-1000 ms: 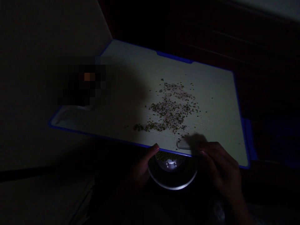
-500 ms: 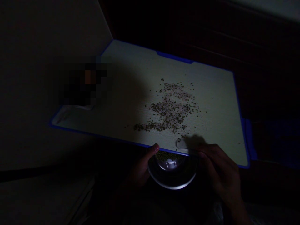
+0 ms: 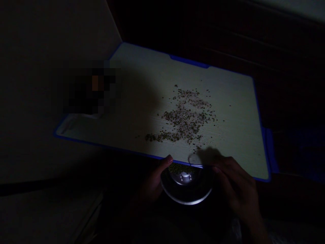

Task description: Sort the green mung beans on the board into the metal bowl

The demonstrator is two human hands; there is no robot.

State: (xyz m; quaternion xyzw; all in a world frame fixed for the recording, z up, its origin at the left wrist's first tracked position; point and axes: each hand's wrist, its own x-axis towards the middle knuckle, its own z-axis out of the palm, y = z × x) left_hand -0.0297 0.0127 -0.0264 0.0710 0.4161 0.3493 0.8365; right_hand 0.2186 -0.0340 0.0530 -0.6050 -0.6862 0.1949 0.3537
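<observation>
A pale board (image 3: pixel 228 88) with a blue rim bears a scattered patch of small dark green beans (image 3: pixel 184 123) mixed with paler bits. Beneath its near edge is a shiny metal bowl (image 3: pixel 193 202) with green beans inside. My left hand (image 3: pixel 157 178) grips the bowl's left side, its thumb up at the board's edge; the other fingers are hidden. Pinched in my right hand (image 3: pixel 237 184) is a thin, pale flat piece (image 3: pixel 194 160) with a rounded end, lying at the near edge above the bowl. Dim light hides its exact kind.
A blurred-out object (image 3: pixel 85 89) covers the board's left end. Dark panelling (image 3: pixel 228 37) stands behind, a pale wall (image 3: pixel 50 44) at the left. A blue part (image 3: pixel 270 150) juts from the board's right side.
My right hand has drawn slightly left and toward me, bringing the flat piece to the board's rim. My left hand and the bowl have hardly moved.
</observation>
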